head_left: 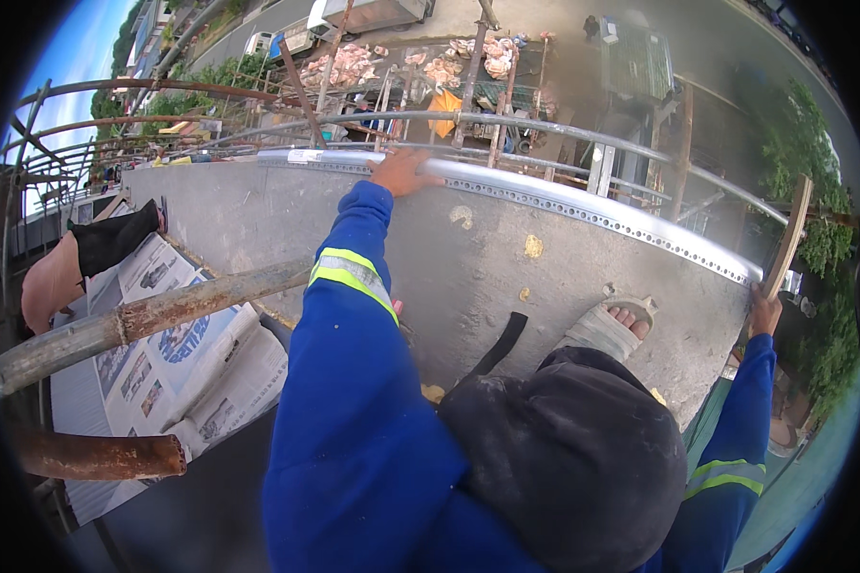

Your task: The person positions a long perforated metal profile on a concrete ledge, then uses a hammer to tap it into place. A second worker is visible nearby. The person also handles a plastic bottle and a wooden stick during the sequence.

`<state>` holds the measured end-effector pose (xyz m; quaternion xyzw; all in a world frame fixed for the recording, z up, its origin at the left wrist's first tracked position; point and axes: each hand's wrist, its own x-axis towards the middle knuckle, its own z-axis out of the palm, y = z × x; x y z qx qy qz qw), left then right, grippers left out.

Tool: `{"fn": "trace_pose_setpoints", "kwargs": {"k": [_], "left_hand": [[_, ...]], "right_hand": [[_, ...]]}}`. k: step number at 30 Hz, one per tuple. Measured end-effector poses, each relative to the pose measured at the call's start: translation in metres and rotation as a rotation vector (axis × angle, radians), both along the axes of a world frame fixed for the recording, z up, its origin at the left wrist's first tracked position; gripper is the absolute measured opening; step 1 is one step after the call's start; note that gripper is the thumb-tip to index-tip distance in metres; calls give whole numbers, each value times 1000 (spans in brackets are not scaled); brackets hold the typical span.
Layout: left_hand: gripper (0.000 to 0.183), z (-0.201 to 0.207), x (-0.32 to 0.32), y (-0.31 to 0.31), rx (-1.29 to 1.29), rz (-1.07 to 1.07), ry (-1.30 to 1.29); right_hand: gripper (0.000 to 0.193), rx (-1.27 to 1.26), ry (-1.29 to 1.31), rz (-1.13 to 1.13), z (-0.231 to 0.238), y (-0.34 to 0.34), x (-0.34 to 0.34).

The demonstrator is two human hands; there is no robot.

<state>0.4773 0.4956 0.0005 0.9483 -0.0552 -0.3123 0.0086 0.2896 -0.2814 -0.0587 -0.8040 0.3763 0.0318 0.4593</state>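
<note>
The left grip [406,173] lies spread and unclosed across the strip [583,196], the right grip [765,311], how closed I cannot tell, meets its right end beside a stick [789,239], and the strip runs along the slab's [430,239] far edge.

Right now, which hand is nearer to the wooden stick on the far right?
Right. The right hand is at the lower end of the wooden stick; the left hand is well to its left, on the pale perforated strip.
</note>
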Motion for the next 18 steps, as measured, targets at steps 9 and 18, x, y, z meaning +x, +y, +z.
{"fn": "trace_pose_setpoints", "kwargs": {"k": [9,18], "left_hand": [[85,7,-2,-5,-38,-146,-45],[87,3,4,-4,6,-39,65]], "right_hand": [[37,-57,-34,35,-13,-7,-6],[36,-123,-3,95,-12,-11,-4]]}}
